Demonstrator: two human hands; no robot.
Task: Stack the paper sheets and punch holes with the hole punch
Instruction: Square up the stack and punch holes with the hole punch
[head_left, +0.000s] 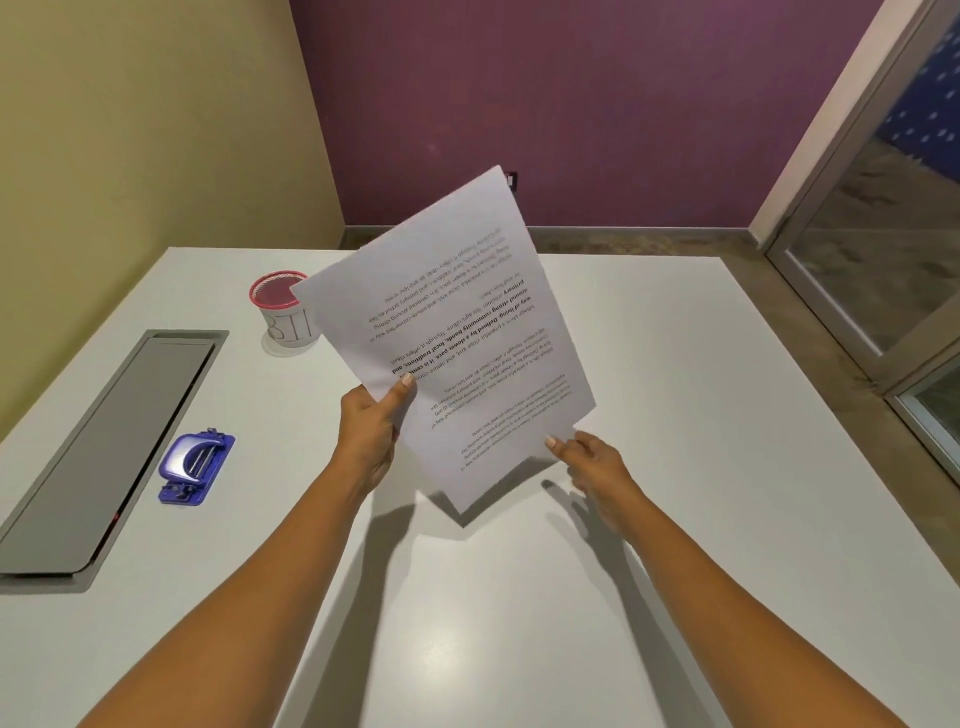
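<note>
Printed white paper sheets (467, 322) are held up above the white table (675, 415), tilted, their text upside down to me. My left hand (371, 431) grips their left edge, thumb on top. At the lower right edge, my right hand (592, 467) pinches the sheets with thumb and fingers. The lowest corner hangs just above the tabletop and casts a shadow. A blue hole punch (195, 467) lies on the table to the left, apart from both hands.
A white cup with a pink mesh rim (283, 312) stands behind the sheets at the left. A grey recessed cable flap (104, 447) runs along the table's left side. A glass door (883, 234) is at the right.
</note>
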